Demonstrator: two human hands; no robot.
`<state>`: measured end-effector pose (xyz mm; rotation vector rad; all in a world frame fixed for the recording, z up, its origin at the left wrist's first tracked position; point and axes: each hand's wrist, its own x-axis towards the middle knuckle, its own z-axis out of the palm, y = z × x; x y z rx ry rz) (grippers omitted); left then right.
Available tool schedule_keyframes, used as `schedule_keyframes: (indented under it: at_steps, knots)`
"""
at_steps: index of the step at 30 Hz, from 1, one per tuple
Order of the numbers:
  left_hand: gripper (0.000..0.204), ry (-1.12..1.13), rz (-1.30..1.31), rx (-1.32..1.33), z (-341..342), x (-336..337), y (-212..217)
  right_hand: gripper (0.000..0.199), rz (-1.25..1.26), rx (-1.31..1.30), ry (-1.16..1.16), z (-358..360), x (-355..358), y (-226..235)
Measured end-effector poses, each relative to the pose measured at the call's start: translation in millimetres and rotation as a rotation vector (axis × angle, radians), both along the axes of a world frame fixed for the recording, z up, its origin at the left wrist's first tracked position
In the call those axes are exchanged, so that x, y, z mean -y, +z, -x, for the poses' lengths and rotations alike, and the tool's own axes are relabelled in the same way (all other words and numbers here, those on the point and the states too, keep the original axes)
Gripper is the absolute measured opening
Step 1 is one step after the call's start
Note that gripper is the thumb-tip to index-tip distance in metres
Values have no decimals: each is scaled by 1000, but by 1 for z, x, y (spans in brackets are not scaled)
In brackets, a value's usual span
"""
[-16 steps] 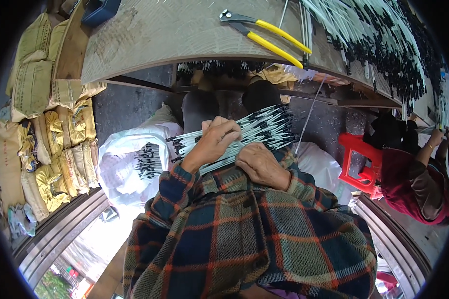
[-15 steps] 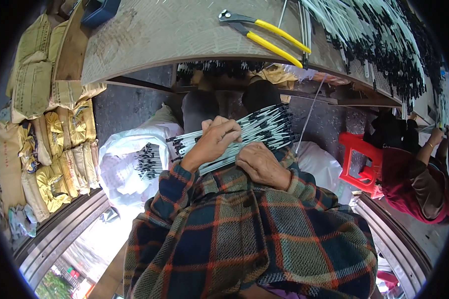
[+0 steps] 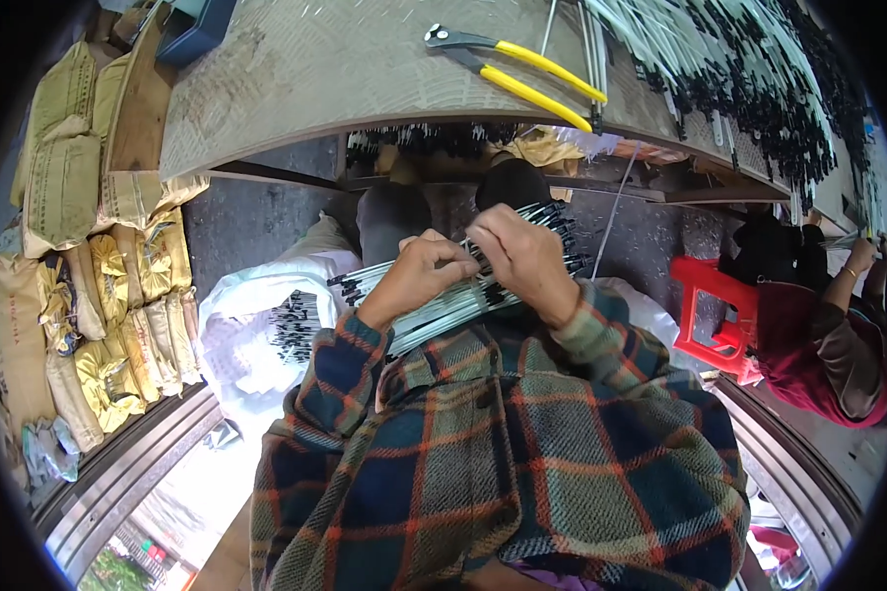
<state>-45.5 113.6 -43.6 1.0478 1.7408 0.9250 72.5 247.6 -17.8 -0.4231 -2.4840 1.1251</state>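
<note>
Across my lap lies a bundle of thin white rods with black ends [image 3: 442, 319], slanting up toward the right. My left hand [image 3: 419, 282] is over the bundle's left half, thumb and fingers pinched together. My right hand [image 3: 528, 264] is raised over its right half, its curled fingers meeting the left fingertips near the middle. Whatever sits in either pinch is too small or too hidden to tell. Part of the bundle is covered by both hands.
Yellow-handled pincers [image 3: 537, 84] and heaped rods [image 3: 749, 84] lie on the workbench [image 3: 296, 79]. A white bag of rods [image 3: 232, 325] stands at my left, beyond it stacked wrapped packs [image 3: 64, 187]. At the right are a red stool [image 3: 695, 315] and another person [image 3: 823, 340].
My right hand has lifted off the bundle and moved farther from my body, its fingers now against those of my left hand. The left hand has tightened into a pinch.
</note>
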Motion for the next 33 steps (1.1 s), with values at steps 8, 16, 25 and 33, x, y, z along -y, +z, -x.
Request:
schedule_keyframes:
  at_steps: [8,16,25,33]
  knots:
    - [10,67,31,207,4,1,6,11,101,258,337,-45,22,5]
    - [23,75,-103,150,-3,-1,5,16,47,-78,182,-12,-22,-11]
    - [22,100,-284,-570,-30,-7,8,13,36,4,315,-1,-23,-40]
    - [7,286,-292,-431,-28,-5,10,12,203,4,373,-2,-28,-48]
